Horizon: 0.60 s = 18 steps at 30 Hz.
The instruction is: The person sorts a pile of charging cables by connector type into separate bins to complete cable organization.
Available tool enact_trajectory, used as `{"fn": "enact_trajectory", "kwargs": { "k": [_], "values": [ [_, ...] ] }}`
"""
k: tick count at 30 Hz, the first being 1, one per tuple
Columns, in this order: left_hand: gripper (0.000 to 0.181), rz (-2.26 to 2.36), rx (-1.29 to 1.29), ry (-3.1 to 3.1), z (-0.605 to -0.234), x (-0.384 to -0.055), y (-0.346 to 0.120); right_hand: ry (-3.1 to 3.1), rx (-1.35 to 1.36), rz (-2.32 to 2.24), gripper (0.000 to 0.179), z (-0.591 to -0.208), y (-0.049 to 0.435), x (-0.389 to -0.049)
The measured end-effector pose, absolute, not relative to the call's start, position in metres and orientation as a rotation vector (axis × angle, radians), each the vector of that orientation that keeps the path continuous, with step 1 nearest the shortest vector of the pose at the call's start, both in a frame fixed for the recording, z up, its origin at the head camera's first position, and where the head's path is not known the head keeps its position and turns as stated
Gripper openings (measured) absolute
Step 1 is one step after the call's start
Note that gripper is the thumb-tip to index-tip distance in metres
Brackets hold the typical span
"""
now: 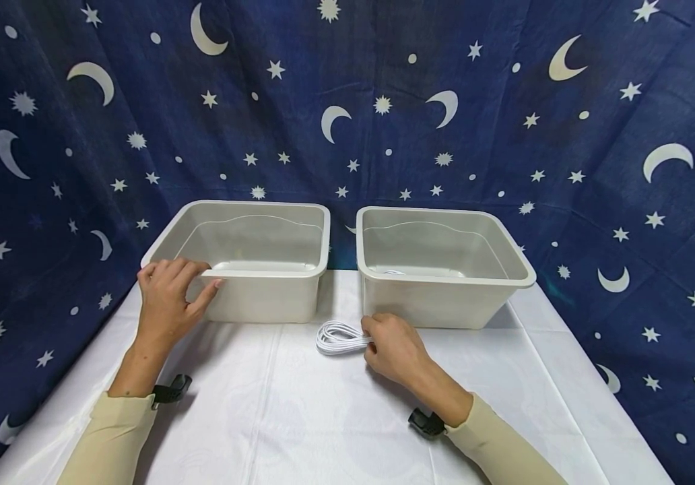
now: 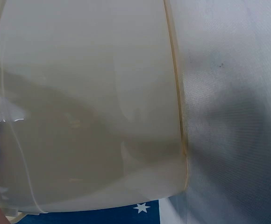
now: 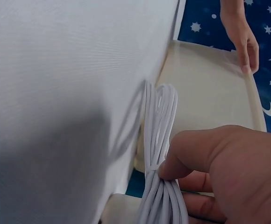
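Note:
A bundled coil of white cable [image 1: 340, 337] is pinched between the thumb and fingers of my right hand [image 1: 397, 347], just in front of the right bin. In the right wrist view the bundle of cable [image 3: 160, 135] looks tied at its middle, where my thumb presses. My left hand [image 1: 168, 296] grips the front rim of the left light-grey plastic bin [image 1: 262, 296], fingers over the edge and thumb outside. The left wrist view is mostly filled by that bin's wall [image 2: 89, 116].
A matching right bin [image 1: 432, 303] stands beside the left one, with a small bit of something white [image 1: 392, 272] on its floor. Both stand on a white cloth-covered table [image 1: 323, 417]. Behind them hangs a dark blue curtain [image 1: 384, 67] with moons and stars.

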<state>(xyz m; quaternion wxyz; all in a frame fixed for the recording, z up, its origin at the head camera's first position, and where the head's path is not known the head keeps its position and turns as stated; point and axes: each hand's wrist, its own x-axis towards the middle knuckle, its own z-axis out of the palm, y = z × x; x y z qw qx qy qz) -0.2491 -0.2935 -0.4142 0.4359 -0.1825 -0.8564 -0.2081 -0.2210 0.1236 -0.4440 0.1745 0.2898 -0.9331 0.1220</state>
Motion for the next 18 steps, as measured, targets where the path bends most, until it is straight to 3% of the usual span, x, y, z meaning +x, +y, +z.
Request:
{"fn": "enact_trajectory", "kwargs": {
  "k": [18],
  "values": [
    [0.037,-0.514,-0.461,-2.120,-0.414,-0.248,-0.293,-2.437,0.872,0.454,0.025,-0.404,0.130,-0.206]
  ]
}}
